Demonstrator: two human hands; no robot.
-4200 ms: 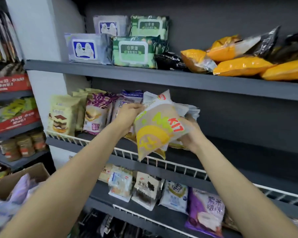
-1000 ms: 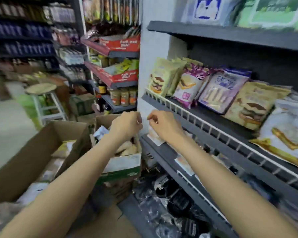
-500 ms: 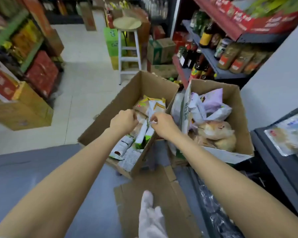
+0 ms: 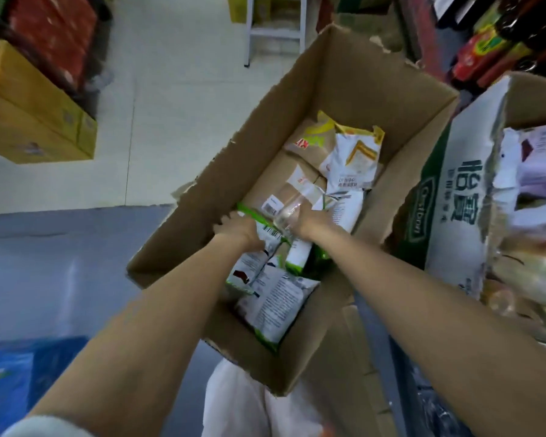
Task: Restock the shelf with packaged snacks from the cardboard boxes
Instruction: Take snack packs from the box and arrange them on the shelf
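Snack packs point(image 4: 275, 298) are lying heaped in the open brown box point(image 4: 353, 89) on the floor, and both hands are reaching down among them. The left hand's point(image 4: 238, 230) fingers are curling over a green-edged pack point(image 4: 267, 234) near the middle of the heap; the right hand point(image 4: 308, 220) is closing on a clear-wrapped pack point(image 4: 292, 212) just beside it, the two hands nearly touching. Whether either grip is firm cannot be told, the fingertips being hidden by wrappers. More packs, white and yellow point(image 4: 353, 156), are sitting toward the far end of the box. A second box point(image 4: 454, 197), printed green and white, is standing against the first on the right, also holding bagged goods. A white-clad leg point(image 4: 234, 405) is showing below the box, bottles point(image 4: 517, 23) at top right.

The step in hand looks to be picking up stock. Lifting next calls for pinching the slippery film securely and drawing the packs clear of their neighbours before turning toward the shelf, which is out of frame.
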